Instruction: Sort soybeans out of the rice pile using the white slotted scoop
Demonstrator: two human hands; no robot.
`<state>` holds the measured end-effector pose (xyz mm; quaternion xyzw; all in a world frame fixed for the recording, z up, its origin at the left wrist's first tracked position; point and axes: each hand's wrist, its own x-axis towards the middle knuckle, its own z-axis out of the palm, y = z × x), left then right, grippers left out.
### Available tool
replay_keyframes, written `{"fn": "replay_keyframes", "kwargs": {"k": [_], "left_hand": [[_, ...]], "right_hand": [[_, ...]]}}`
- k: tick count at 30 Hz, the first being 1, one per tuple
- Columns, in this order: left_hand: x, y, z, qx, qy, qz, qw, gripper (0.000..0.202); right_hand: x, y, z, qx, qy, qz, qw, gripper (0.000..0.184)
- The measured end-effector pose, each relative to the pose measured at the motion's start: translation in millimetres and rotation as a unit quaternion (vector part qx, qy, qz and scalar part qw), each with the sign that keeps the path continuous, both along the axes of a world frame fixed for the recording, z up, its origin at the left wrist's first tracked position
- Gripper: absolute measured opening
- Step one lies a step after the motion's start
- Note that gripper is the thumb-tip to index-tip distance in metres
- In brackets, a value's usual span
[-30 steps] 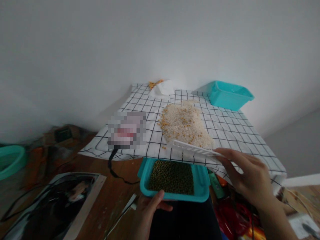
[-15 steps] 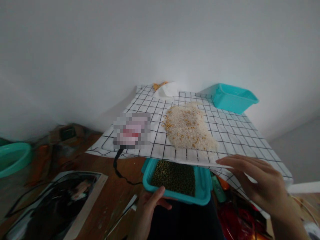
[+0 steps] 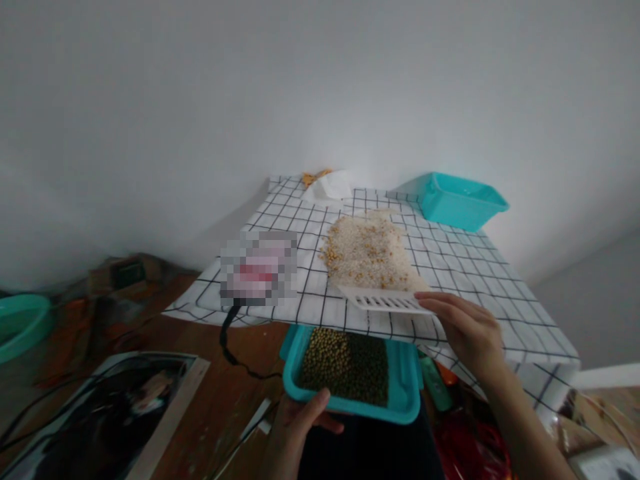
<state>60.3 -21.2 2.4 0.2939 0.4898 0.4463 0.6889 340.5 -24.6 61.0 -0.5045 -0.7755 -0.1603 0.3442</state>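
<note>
Holding a tray of beans under the counter's edge

Gripping the near rim of a teal tray, the left hand sits at six o'clock in the view, thumb on top of the rim and the other fingers hidden underneath. The tray is level, just below the front edge of the counter and partly tucked under it. Beans fill it: a paler yellow-green heap toward nine o'clock, darker green ones toward three o'clock.

At about four o'clock from the centre of the view, the right hand holds a white slotted scraper. Its fingers lie long and nearly flat along the scraper's right end; the thumb cannot be seen. The scraper rests on the checked cloth that covers the counter, directly at twelve o'clock from the tray, with its far edge touching the near edge of a pile of rice. Yellow beans are dotted through the rice, thickest on its nine o'clock side.

A second teal tub stands on the cloth at one o'clock from the pile, well apart from it. A black cable hangs off the cloth's front edge at nine o'clock from the tray. Farther out at nine o'clock, a green bowl and a dark print lie on a lower wooden surface.
</note>
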Motion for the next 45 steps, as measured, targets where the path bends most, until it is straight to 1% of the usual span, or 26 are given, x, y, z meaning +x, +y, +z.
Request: {"fn": "replay_keyframes", "kwargs": {"k": [3,6,9,13,17,19,24,28,30,34,38,42,45], "left_hand": [[-2,-2,-0.9,0.001,0.003,-0.002,1.000,0.030],[-2,-1,-3.5,-0.008,-0.004,0.001,1.000,0.032],[1,2,-5.0,-0.017,-0.005,0.010,1.000,0.033],[6,6,-6.3,-0.041,-0.013,0.022,0.999,0.034],[7,8,-9.3,-0.048,-0.026,0.026,0.998,0.032],[6,7,-10.7,-0.049,-0.025,0.025,0.998,0.033],[4,6,-11.4,-0.050,-0.021,0.026,0.998,0.034],[3,4,-10.8,-0.048,-0.015,0.017,0.999,0.032],[3,4,-10.3,-0.043,-0.012,0.015,0.999,0.029],[4,3,-9.1,-0.043,-0.008,0.018,0.999,0.029],[4,4,-10.0,-0.049,-0.016,0.021,0.998,0.030],[5,5,-13.5,-0.047,-0.028,0.024,0.998,0.034],[9,5,-15.9,-0.035,-0.044,0.047,0.997,0.038]], "right_hand": [[-2,11,-4.6,0.038,0.011,-0.017,0.999,0.026],[-1,20,-8.6,0.051,0.023,-0.040,0.998,0.025],[3,28,-8.9,0.070,0.046,-0.050,0.995,0.022],[8,38,-0.7,0.100,0.054,-0.054,0.992,0.017],[10,47,10.8,0.105,0.043,-0.057,0.992,0.016],[10,53,13.8,0.106,0.040,-0.056,0.992,0.016],[8,64,10.0,0.079,0.063,-0.035,0.994,0.015],[5,59,3.9,0.042,0.067,-0.011,0.997,0.016],[4,53,3.6,0.042,0.073,-0.007,0.996,0.016],[0,48,11.6,0.072,0.093,-0.029,0.993,0.017],[-8,56,21.6,0.072,0.106,-0.032,0.991,0.017],[-19,71,22.6,0.020,0.094,0.019,0.995,0.021],[-28,84,22.7,-0.037,0.088,0.073,0.993,0.027]]}}
